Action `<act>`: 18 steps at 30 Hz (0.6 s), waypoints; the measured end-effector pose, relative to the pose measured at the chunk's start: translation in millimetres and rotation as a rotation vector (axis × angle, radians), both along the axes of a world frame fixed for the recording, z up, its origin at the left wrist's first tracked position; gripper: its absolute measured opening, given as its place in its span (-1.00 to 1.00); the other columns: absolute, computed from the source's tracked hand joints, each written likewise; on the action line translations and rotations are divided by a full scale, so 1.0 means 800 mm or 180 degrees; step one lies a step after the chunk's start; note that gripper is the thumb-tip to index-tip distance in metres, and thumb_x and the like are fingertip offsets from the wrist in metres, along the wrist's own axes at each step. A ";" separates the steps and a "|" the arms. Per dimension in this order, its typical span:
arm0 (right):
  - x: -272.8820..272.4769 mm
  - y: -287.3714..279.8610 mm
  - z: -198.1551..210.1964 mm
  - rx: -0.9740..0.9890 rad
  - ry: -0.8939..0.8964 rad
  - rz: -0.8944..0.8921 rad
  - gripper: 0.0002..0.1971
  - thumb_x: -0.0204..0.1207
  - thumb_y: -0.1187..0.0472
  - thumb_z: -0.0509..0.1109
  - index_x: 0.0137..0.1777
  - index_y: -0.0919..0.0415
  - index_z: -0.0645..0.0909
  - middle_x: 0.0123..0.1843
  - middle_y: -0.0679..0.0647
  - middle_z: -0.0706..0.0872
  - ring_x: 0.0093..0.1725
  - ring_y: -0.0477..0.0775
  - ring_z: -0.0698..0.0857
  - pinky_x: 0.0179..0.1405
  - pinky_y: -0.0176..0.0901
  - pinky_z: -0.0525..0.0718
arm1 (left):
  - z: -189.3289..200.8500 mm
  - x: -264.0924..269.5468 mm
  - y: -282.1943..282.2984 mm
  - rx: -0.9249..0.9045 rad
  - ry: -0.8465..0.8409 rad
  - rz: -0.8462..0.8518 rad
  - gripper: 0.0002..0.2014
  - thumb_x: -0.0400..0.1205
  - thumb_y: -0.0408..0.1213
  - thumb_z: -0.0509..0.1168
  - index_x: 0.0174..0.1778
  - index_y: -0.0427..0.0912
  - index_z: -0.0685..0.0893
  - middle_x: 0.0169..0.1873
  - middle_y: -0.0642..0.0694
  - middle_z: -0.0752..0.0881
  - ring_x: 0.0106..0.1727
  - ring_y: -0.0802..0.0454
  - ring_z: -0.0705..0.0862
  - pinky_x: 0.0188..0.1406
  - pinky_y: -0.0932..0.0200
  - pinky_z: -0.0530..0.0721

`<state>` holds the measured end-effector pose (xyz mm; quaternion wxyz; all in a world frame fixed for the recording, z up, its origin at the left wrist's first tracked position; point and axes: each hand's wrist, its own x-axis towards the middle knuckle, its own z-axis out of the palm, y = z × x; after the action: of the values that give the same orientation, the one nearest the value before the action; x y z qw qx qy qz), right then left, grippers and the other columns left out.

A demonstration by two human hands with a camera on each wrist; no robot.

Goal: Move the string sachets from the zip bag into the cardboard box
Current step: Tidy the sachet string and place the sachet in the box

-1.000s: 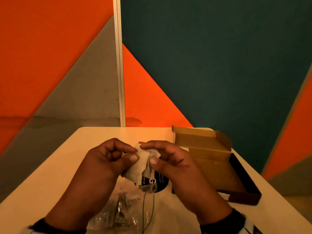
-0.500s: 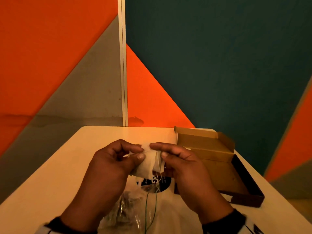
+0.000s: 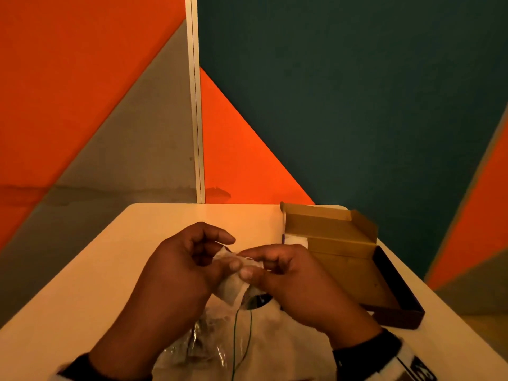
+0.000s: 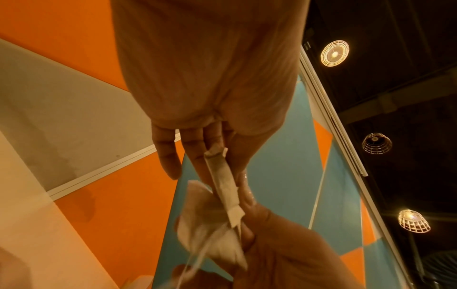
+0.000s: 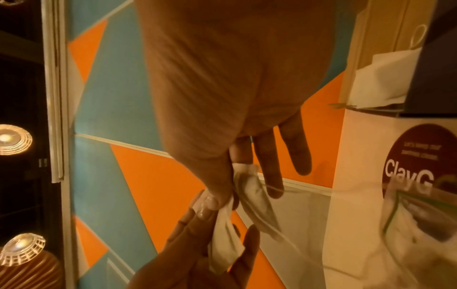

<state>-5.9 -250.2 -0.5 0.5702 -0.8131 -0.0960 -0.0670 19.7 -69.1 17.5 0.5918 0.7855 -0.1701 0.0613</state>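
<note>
Both hands are raised over the table, pinching white string sachets [image 3: 231,287] between them. My left hand [image 3: 229,253] pinches one sachet [image 4: 222,181], seen edge-on in the left wrist view, between thumb and fingers. My right hand [image 3: 247,264] pinches a second sachet [image 5: 249,187], from which thin strings trail down. Under the hands lies the clear zip bag [image 3: 209,350] with a dark round label [image 5: 418,166] and more sachets inside. The open cardboard box [image 3: 351,273] stands to the right, and a white sachet [image 3: 295,239] lies at its left end.
The pale table [image 3: 96,270] has bare surface to the left of the hands. Its far edge meets orange, grey and teal wall panels [image 3: 357,105]. The box's raised lid flap [image 3: 316,221] stands at the back right.
The flat white sachet bundle held up between the thumbs has been worked apart; each hand now pinches its own piece. Both hands stay over the bag.
</note>
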 end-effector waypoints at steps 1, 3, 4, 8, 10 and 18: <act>0.001 -0.001 -0.001 -0.0043 0.0024 0.0002 -0.89 0.58 0.12 0.50 0.02 -0.03 0.85 -0.09 0.02 0.89 -0.16 -0.01 0.86 -0.19 -0.21 0.79 | 0.001 -0.001 -0.001 0.0018 -0.0005 -0.0023 -0.73 0.48 -0.41 0.54 -0.10 0.10 0.77 -0.25 0.05 0.84 -0.23 0.17 0.83 -0.25 0.26 0.78; 0.002 -0.005 -0.004 -0.0141 0.0067 -0.0014 -0.92 0.54 0.05 0.53 -0.07 -0.02 0.85 -0.14 0.20 0.86 -0.23 0.06 0.79 -0.24 -0.12 0.74 | 0.003 -0.002 0.000 0.0027 -0.0001 -0.0070 -0.72 0.47 -0.42 0.55 -0.08 0.08 0.76 -0.25 0.03 0.84 -0.24 0.16 0.83 -0.28 0.28 0.78; 0.003 -0.007 -0.005 -0.0138 0.0106 -0.0020 -0.91 0.52 0.02 0.55 -0.09 -0.01 0.85 -0.12 0.30 0.83 -0.23 0.12 0.76 -0.25 -0.08 0.73 | 0.004 -0.001 0.001 0.0027 0.0012 -0.0101 -0.71 0.47 -0.43 0.55 -0.07 0.08 0.75 -0.25 0.04 0.85 -0.24 0.18 0.83 -0.33 0.33 0.77; 0.002 -0.019 0.000 -0.0035 0.0112 -0.0105 -0.90 0.50 0.10 0.56 -0.10 0.09 0.86 -0.11 0.17 0.87 -0.08 0.22 0.85 -0.08 0.02 0.85 | 0.010 -0.002 0.007 0.0118 0.0072 -0.0172 -0.71 0.45 -0.39 0.56 -0.03 0.06 0.75 -0.26 0.08 0.86 -0.22 0.21 0.82 -0.29 0.32 0.74; 0.002 -0.025 0.003 -0.0079 0.0066 -0.0125 -0.90 0.51 0.13 0.54 -0.10 0.11 0.87 -0.13 0.02 0.89 -0.10 0.03 0.85 -0.07 -0.09 0.83 | 0.013 -0.002 0.010 0.0275 0.0058 -0.0132 -0.73 0.44 -0.35 0.57 -0.06 0.08 0.76 -0.28 0.11 0.86 -0.24 0.24 0.81 -0.24 0.27 0.69; -0.003 -0.051 0.012 -0.0480 0.0115 -0.0387 -0.89 0.55 0.11 0.52 -0.09 0.05 0.87 -0.19 -0.15 0.87 -0.27 -0.31 0.72 -0.32 -0.51 0.61 | 0.027 -0.001 0.035 0.1732 -0.0341 0.0039 -0.84 0.48 -0.10 0.57 -0.20 0.31 0.76 -0.29 0.32 0.76 -0.19 0.42 0.70 -0.31 0.49 0.52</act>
<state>-8.4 -290.8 9.1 0.5039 -0.8591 -0.0410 -0.0794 18.9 -40.8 39.0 0.3489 0.9122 -0.2066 0.0584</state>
